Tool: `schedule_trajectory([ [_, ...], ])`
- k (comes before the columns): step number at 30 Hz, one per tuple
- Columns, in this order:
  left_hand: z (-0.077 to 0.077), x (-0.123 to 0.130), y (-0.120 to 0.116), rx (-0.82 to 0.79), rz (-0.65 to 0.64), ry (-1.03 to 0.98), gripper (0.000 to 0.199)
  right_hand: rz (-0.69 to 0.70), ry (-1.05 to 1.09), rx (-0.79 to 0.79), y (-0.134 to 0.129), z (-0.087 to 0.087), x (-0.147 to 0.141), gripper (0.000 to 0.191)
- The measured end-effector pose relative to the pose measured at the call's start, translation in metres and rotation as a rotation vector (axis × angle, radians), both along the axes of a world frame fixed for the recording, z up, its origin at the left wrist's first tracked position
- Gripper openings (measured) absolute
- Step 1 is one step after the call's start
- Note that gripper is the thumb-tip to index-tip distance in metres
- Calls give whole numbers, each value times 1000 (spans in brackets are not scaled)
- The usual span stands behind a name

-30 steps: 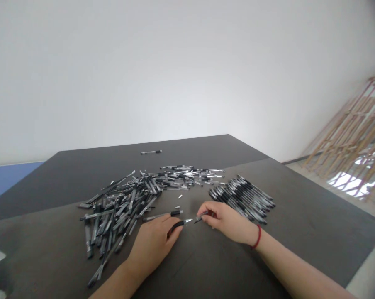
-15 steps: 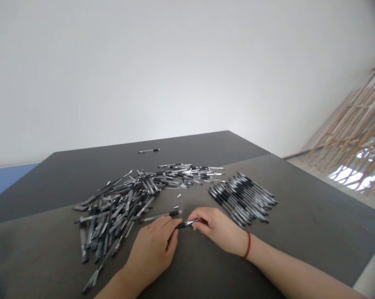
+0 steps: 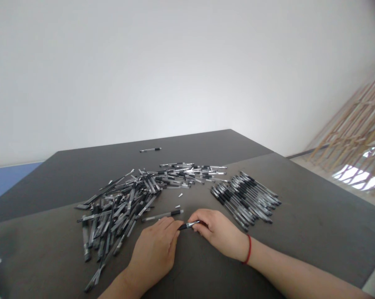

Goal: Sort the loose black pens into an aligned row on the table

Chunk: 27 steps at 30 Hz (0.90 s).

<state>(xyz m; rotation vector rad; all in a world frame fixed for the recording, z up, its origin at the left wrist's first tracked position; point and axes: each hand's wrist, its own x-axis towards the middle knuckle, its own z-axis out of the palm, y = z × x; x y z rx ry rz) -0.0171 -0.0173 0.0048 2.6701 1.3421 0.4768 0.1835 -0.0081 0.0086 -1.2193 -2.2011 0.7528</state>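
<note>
Left hand (image 3: 156,245) has its fingers closed around a pen (image 3: 186,226), with the right hand (image 3: 221,234) pinching its silver tip, so the pen sits right between them, low over the table (image 3: 315,232). Head cam also shows a messy pile (image 3: 130,198) of pens off left, a tidy batch (image 3: 245,197) on the right, and one lone pen (image 3: 150,150) way at the far side.

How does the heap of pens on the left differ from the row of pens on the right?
The heap is jumbled, pointing many ways; the row lies side by side, roughly parallel. The heap spreads across more of the table, while the row stays compact. Both show black grips and clear-looking barrels.
</note>
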Motion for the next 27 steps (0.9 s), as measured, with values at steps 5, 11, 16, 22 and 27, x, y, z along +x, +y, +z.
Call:
schedule_trajectory([
  [5, -1, 3, 1, -10, -27, 11, 27, 50, -93, 82, 2, 1, -2, 5],
  [11, 5, 0, 5, 109, 20, -71, 25, 63, -162, 182, 8, 10, 16, 5],
  [16, 4, -5, 11, 157, 113, -82, 22, 1, -230, 249, 21, 19, 51, 10],
  [22, -3, -7, 16, 145, 154, -13, 24, -11, -449, 376, 29, 17, 55, 17],
  [27, -4, -8, 18, 91, 120, 23, 17, -7, -517, 442, 28, 10, 33, 23],
])
